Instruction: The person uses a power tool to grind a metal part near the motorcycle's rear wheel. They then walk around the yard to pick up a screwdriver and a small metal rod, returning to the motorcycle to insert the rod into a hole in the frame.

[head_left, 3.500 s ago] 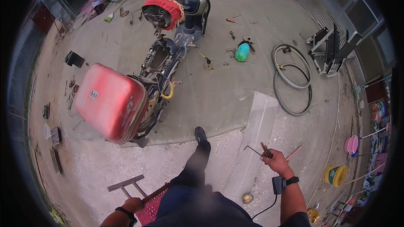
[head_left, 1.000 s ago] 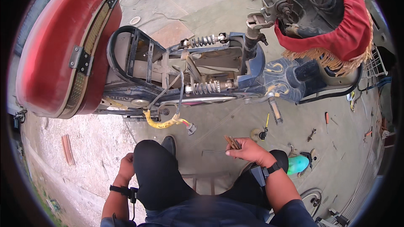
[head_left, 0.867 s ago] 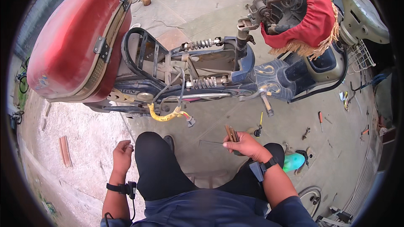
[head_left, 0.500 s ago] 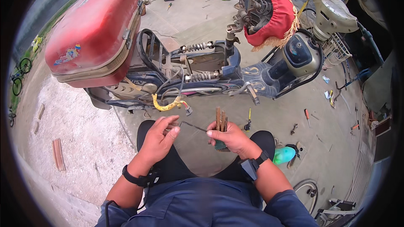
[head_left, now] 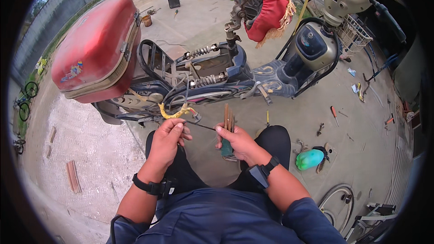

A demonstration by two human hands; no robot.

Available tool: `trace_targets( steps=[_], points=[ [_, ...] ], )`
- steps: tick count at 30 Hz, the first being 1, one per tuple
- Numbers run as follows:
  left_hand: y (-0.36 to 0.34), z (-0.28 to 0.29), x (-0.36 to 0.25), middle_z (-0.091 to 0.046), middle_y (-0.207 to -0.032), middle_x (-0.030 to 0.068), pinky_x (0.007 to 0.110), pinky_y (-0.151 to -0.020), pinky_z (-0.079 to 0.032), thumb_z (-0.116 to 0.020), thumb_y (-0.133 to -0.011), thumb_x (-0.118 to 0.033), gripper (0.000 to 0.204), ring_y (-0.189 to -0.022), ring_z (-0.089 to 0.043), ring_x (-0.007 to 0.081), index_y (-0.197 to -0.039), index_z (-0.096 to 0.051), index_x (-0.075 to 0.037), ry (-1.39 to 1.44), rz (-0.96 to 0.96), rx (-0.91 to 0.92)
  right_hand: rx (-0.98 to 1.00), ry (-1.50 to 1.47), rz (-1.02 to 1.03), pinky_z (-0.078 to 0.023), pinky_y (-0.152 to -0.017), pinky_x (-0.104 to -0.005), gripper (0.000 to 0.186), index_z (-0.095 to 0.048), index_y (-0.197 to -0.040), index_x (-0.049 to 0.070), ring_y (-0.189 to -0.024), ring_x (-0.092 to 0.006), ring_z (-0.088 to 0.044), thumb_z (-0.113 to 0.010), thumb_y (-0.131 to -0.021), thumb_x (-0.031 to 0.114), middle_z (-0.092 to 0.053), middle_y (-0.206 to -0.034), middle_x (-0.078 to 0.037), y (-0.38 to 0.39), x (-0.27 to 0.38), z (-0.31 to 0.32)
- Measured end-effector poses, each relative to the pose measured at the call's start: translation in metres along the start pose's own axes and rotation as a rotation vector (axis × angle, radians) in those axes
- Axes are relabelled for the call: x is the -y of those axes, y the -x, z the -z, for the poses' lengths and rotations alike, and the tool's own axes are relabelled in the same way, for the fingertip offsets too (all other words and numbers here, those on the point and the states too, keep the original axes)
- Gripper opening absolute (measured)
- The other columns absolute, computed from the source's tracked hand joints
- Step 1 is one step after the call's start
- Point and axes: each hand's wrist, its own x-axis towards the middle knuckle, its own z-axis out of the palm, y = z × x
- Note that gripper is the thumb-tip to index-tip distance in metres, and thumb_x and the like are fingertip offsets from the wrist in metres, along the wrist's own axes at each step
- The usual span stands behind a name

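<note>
A thin dark hex key (head_left: pixel 201 125) with a bent end spans the space between my hands. My left hand (head_left: pixel 165 143) pinches its bent end between thumb and fingertips. The other end meets the thumb and fingers of my right hand (head_left: pixel 240 145). That same hand grips a set of rusty hex keys (head_left: pixel 228 118), standing upright out of a green holder (head_left: pixel 226 148). Just beyond my left hand hangs a yellow-wrapped cable (head_left: pixel 174 112) with a grey plug, on the electric scooter (head_left: pixel 253 81) in front of me.
A red top box (head_left: pixel 97 45) sits at the scooter's rear; a red fringed seat cover (head_left: pixel 270 9) is tipped up. At right lie a screwdriver (head_left: pixel 334 115), a green bottle (head_left: pixel 310 159) and a wheel (head_left: pixel 337 205). A brick (head_left: pixel 73 176) lies on pale gravel at left.
My left hand, loosely open beside the key's bent end before, has closed on it. The head view has shifted, and both hands appear slightly higher in it.
</note>
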Motion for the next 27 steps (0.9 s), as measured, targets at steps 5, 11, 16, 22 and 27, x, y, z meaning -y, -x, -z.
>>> trace_targets(
  steps=[5,11,16,22,27],
  points=[
    [-0.009,-0.004,0.003,-0.065,-0.088,0.0029,0.021,-0.062,-0.046,-0.052,-0.103,-0.012,0.02,-0.075,-0.065,0.0103,-0.116,-0.064,-0.002,-0.138,0.048,-0.009,-0.115,-0.08,-0.132,-0.055,-0.074,-0.0379,0.029,-0.054,-0.121,0.007,-0.071,-0.0185,-0.063,-0.06,-0.1,0.025,-0.06,-0.089,-0.006,-0.019,-0.01,0.012],
    [-0.05,-0.004,0.034,-0.064,-0.088,0.0006,0.022,-0.062,-0.046,-0.052,-0.1,-0.009,0.021,-0.078,-0.064,0.0084,-0.113,-0.066,-0.002,-0.245,0.177,0.123,-0.066,-0.093,-0.213,-0.055,-0.078,-0.0416,0.037,-0.05,-0.132,0.007,-0.083,-0.0233,-0.065,-0.049,-0.1,0.026,-0.06,-0.097,-0.01,-0.035,-0.004,0.022],
    [-0.071,0.007,0.065,-0.066,-0.089,0.0016,0.022,-0.064,-0.047,-0.058,-0.097,-0.012,0.018,-0.081,-0.065,0.0104,-0.11,-0.067,-0.002,-0.242,0.324,0.233,-0.104,-0.033,-0.177,-0.056,-0.083,-0.0423,0.037,-0.049,-0.134,0.007,-0.092,-0.0242,-0.066,-0.05,-0.105,0.03,-0.061,-0.101,-0.009,-0.061,0.019,0.025],
    [-0.056,0.006,0.086,-0.066,-0.09,0.0028,0.023,-0.067,-0.048,-0.075,-0.091,-0.028,0.034,-0.08,-0.061,0.0082,-0.109,-0.067,0.0,-0.233,0.355,0.33,-0.196,0.16,-0.199,-0.055,-0.074,-0.0356,0.038,-0.049,-0.12,0.008,-0.085,-0.0187,-0.067,-0.055,-0.104,0.042,-0.061,-0.095,-0.005,-0.074,0.003,0.032],
    [-0.053,-0.009,0.094,-0.065,-0.09,0.0046,0.026,-0.069,-0.05,-0.084,-0.084,-0.038,0.053,-0.078,-0.06,0.0093,-0.112,-0.066,0.003,-0.399,0.282,0.402,-0.261,0.237,-0.127,-0.048,-0.062,-0.0295,0.033,-0.049,-0.105,0.01,-0.075,-0.0152,-0.063,-0.058,-0.102,0.041,-0.059,-0.088,-0.003,-0.08,-0.013,0.022]
  ],
)
